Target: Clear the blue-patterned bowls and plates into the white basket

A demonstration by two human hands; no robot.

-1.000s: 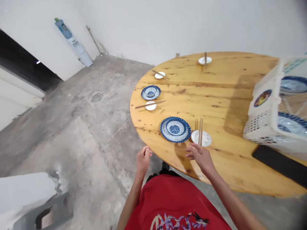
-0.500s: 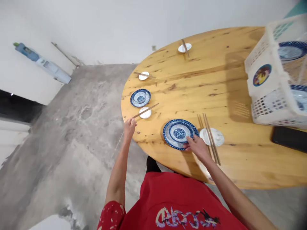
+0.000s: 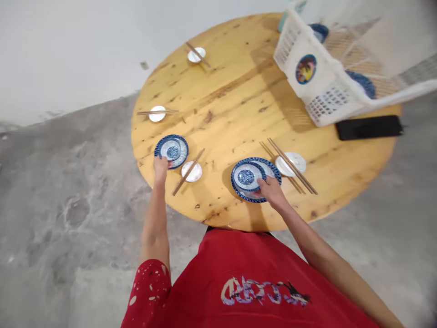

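At the left, my left hand is closed at the near left edge of a blue-and-white plate, thumb over its rim. A blue-and-white bowl sits on that plate, close to the thumb. My right hand grips the right rim of another blue-and-white bowl, over the left part of a larger blue-rimmed plate. Its lower fingers are partly hidden. Between my hands, a pair of chopsticks rests across a small white dish. More chopsticks lie over a white dish at right.
Across the round wooden table, small white dishes with chopsticks stand along the far left side. A white plastic basket holding blue-and-white dishes occupies the right side. A black phone lies in front of it.
My left hand has moved from the chopsticks to the left plate, and those chopsticks now point more toward me. The right bowl has shifted left on its plate with my right hand. The view has turned.
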